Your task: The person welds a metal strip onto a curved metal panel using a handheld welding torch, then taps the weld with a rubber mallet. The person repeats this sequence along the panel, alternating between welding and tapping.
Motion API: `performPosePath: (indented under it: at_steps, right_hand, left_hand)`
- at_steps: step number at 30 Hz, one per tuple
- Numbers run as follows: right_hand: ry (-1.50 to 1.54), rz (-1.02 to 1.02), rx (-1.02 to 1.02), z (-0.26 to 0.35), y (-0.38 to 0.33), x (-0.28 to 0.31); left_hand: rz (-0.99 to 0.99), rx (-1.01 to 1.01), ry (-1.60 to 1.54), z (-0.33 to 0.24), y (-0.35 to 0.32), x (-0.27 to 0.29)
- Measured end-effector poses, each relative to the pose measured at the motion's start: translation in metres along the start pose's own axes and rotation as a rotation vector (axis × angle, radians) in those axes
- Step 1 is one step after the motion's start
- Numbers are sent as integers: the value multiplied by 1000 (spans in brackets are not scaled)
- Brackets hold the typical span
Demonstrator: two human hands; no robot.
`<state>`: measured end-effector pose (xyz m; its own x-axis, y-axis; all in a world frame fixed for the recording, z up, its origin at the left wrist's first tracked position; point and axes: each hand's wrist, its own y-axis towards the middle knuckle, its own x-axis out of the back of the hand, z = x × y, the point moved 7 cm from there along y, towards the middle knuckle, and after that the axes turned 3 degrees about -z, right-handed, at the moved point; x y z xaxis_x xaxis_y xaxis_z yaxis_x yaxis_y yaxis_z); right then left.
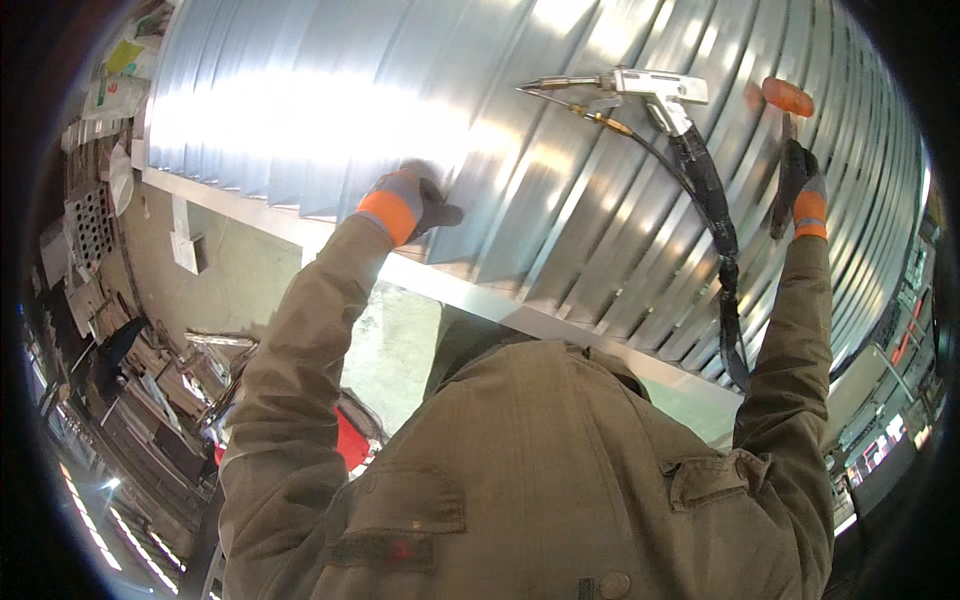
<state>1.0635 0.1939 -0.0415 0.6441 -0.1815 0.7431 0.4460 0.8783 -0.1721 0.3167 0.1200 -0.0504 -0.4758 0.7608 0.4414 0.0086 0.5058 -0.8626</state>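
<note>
Ribbed steel duct (560, 170) (shiny, curved)

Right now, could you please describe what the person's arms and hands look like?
Both arms wear long olive-khaki jacket sleeves. The left hand and right hand wear work gloves, grey and dark, with bright orange cuffs; the right cuff also shows a thin pale band.
</note>
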Motion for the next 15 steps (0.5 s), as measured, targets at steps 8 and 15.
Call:
performPosePath:
  at_steps: [8, 15]
  right_hand:
    - [-513, -152, 144, 57, -24, -22]
    - [172, -2, 171, 178, -168, -14]
  left_hand:
    - [28, -150, 279, -10, 18, -8]
    - [90, -125, 430, -12, 22, -12]
